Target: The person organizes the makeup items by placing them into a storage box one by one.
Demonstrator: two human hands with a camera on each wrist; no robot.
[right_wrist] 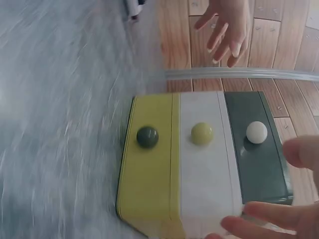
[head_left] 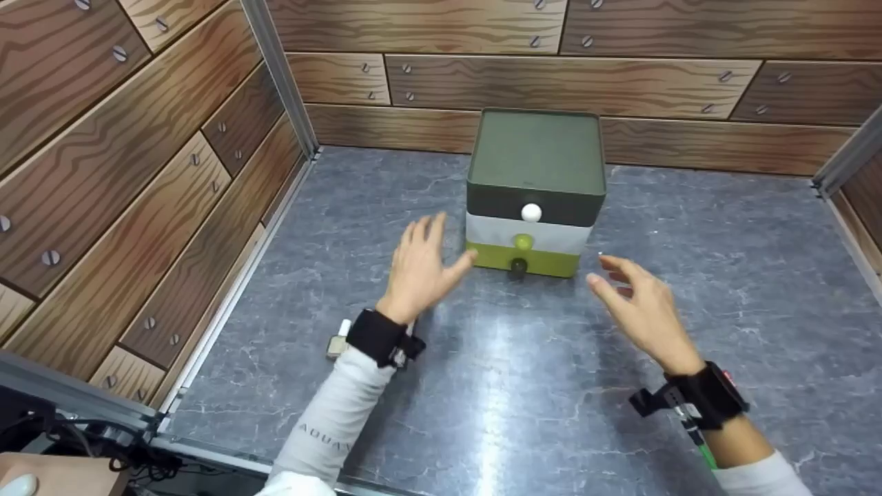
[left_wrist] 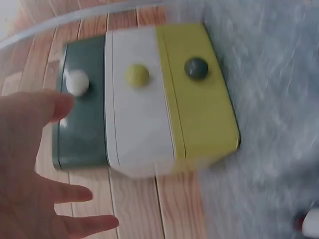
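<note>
A box of three stacked drawers (head_left: 537, 151) stands toward the back wall, with a dark green top tier, a white middle and a lime green bottom. Its round knobs are white (head_left: 531, 212), lime (head_left: 524, 241) and dark (head_left: 518, 267) from top to bottom. My left hand (head_left: 420, 265) hovers at the box's front left, fingers spread and holding nothing. On the other side, my right hand (head_left: 641, 303) is raised at the front right, fingers slightly bent around nothing. In the left wrist view the thumb overlaps the dark green drawer (left_wrist: 84, 129) near its white knob.
A small pale bottle-like item (head_left: 337, 346) with a white top lies on the grey marbled floor, partly behind my left wrist. Wood-patterned walls (head_left: 551, 83) close off the back and sides. Cables (head_left: 117, 441) and a pinkish surface (head_left: 62, 475) are outside the frame at lower left.
</note>
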